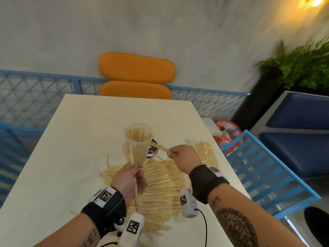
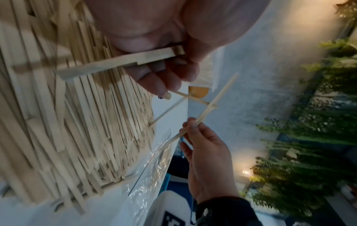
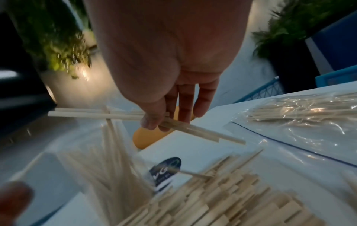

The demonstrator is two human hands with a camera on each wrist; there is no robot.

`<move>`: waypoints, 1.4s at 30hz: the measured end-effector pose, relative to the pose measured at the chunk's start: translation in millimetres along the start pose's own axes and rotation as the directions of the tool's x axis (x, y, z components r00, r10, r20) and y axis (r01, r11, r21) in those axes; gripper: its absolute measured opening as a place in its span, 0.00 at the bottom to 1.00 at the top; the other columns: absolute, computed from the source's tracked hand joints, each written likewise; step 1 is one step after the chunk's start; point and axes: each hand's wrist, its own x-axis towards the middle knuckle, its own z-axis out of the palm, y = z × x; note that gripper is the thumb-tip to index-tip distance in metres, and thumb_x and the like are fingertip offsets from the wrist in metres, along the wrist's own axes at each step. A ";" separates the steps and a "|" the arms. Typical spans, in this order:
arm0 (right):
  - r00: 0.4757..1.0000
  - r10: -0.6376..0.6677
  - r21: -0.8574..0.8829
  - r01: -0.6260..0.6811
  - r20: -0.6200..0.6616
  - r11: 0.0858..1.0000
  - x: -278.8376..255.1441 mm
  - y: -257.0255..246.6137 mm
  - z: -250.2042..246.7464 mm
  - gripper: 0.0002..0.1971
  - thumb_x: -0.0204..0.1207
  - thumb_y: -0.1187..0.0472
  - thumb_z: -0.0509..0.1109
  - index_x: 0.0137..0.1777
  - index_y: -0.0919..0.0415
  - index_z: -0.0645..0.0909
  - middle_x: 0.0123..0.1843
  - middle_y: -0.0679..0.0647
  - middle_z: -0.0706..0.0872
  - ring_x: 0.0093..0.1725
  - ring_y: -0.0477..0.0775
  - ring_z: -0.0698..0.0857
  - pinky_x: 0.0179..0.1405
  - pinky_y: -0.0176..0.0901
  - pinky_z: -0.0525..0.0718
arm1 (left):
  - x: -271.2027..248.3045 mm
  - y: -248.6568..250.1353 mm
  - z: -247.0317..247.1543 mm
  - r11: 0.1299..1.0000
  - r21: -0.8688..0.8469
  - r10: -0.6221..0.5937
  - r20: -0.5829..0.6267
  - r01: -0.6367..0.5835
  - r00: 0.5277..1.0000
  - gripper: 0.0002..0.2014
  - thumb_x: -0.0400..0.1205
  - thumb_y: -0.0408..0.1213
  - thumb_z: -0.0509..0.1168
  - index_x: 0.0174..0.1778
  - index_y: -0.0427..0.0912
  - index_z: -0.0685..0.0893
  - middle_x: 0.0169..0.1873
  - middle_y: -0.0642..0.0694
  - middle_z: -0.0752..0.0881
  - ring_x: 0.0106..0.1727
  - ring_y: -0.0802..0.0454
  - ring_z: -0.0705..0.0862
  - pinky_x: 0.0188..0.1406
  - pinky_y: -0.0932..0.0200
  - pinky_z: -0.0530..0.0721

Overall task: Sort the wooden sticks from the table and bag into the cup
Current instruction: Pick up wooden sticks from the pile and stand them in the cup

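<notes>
Sticks pinched in right hand point toward 10 o'clock at cup; left hand grips one stick upright, at cup's 6 o'clock.

orange chair | fern (blurred) | blue bench

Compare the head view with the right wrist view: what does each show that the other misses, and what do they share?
Only the head view shows the left hand gripping a stick, plus both wristbands. Only the right wrist view shows the right hand's fingertips pinching two sticks. Both show the cup, the bag, the pile and the orange chair.
</notes>
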 end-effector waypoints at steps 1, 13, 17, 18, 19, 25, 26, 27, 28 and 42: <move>1.000 0.008 0.040 -0.007 -0.014 0.999 -6.3 -2.2 -2.7 0.13 0.83 0.58 0.69 0.37 0.58 0.85 0.33 0.52 0.81 0.32 0.48 0.76 0.31 0.36 0.73 | -2.4 0.7 4.3 1.000 0.014 0.006 0.018 -0.007 1.000 0.14 0.93 0.37 0.51 0.48 0.38 0.79 0.26 0.44 0.77 0.23 0.49 0.76 0.22 0.57 0.81; 0.994 0.105 0.391 -0.084 -0.032 0.916 -55.0 -7.4 7.2 0.13 0.80 0.53 0.74 0.36 0.60 0.88 0.30 0.48 0.83 0.30 0.40 0.78 0.30 0.29 0.75 | -5.3 -2.3 40.6 0.948 0.271 0.149 0.086 -0.167 0.985 0.14 0.92 0.41 0.56 0.54 0.46 0.87 0.52 0.49 0.89 0.54 0.50 0.87 0.53 0.54 0.86; 0.992 0.123 0.485 -0.104 -0.007 0.868 -57.5 -15.2 19.7 0.11 0.79 0.57 0.74 0.38 0.63 0.89 0.33 0.51 0.85 0.34 0.47 0.79 0.37 0.41 0.79 | -10.3 0.3 46.7 0.895 0.399 0.161 0.132 -0.201 0.978 0.13 0.91 0.44 0.57 0.47 0.54 0.87 0.46 0.52 0.91 0.50 0.55 0.87 0.57 0.50 0.85; 0.993 0.122 0.488 -0.101 -0.011 0.867 -56.5 -16.8 22.0 0.11 0.79 0.57 0.73 0.38 0.61 0.90 0.33 0.51 0.87 0.34 0.48 0.80 0.38 0.44 0.80 | -6.7 -1.3 45.9 0.879 0.423 0.179 0.131 -0.218 0.975 0.14 0.90 0.46 0.58 0.44 0.55 0.88 0.44 0.53 0.91 0.49 0.54 0.88 0.59 0.46 0.86; 0.992 0.123 0.489 -0.101 -0.013 0.866 -55.6 -17.9 24.1 0.11 0.79 0.56 0.73 0.38 0.60 0.91 0.34 0.50 0.89 0.34 0.47 0.81 0.38 0.44 0.81 | -1.9 -3.3 44.0 0.869 0.439 0.189 0.130 -0.228 0.973 0.14 0.88 0.50 0.59 0.43 0.56 0.89 0.43 0.53 0.92 0.49 0.53 0.89 0.61 0.43 0.85; 0.992 0.110 0.425 -0.078 -0.053 0.902 -49.9 -21.5 36.7 0.14 0.78 0.54 0.72 0.41 0.66 0.89 0.37 0.65 0.89 0.32 0.53 0.81 0.38 0.53 0.84 | -1.2 -6.1 45.8 0.902 0.383 0.167 0.121 -0.201 0.979 0.13 0.88 0.49 0.60 0.48 0.64 0.90 0.53 0.55 0.91 0.57 0.51 0.88 0.62 0.39 0.87; 0.994 0.093 0.414 -0.062 -0.056 0.908 -50.0 -22.2 37.3 0.12 0.78 0.55 0.72 0.42 0.64 0.90 0.38 0.63 0.90 0.34 0.56 0.84 0.41 0.54 0.85 | -1.0 -7.2 45.8 0.895 0.395 0.177 0.114 -0.208 0.978 0.13 0.88 0.49 0.59 0.47 0.65 0.90 0.51 0.54 0.92 0.56 0.49 0.89 0.61 0.37 0.87; 0.995 0.086 0.408 -0.057 -0.053 0.911 -50.4 -22.9 37.4 0.10 0.78 0.57 0.72 0.43 0.62 0.92 0.37 0.60 0.91 0.36 0.57 0.87 0.43 0.53 0.86 | 0.8 -9.0 44.3 0.893 0.397 0.183 0.111 -0.212 0.977 0.13 0.87 0.50 0.60 0.46 0.66 0.89 0.49 0.53 0.92 0.55 0.47 0.89 0.61 0.36 0.86; 0.996 0.075 0.411 -0.046 -0.054 0.910 -50.8 -23.2 36.7 0.08 0.78 0.59 0.72 0.43 0.61 0.92 0.36 0.54 0.91 0.37 0.53 0.88 0.44 0.50 0.87 | 7.7 -13.6 41.6 0.897 0.385 0.189 0.111 -0.218 0.976 0.12 0.86 0.52 0.60 0.46 0.65 0.89 0.48 0.52 0.92 0.54 0.46 0.89 0.62 0.35 0.86; 0.999 0.019 0.396 -0.006 -0.029 0.918 -32.3 -21.7 13.1 0.24 0.85 0.64 0.62 0.80 0.50 0.72 0.74 0.45 0.79 0.71 0.45 0.78 0.67 0.35 0.74 | 6.3 5.9 44.1 0.982 0.156 0.086 0.111 -0.103 0.990 0.13 0.93 0.37 0.51 0.47 0.39 0.78 0.31 0.45 0.76 0.29 0.50 0.72 0.32 0.54 0.76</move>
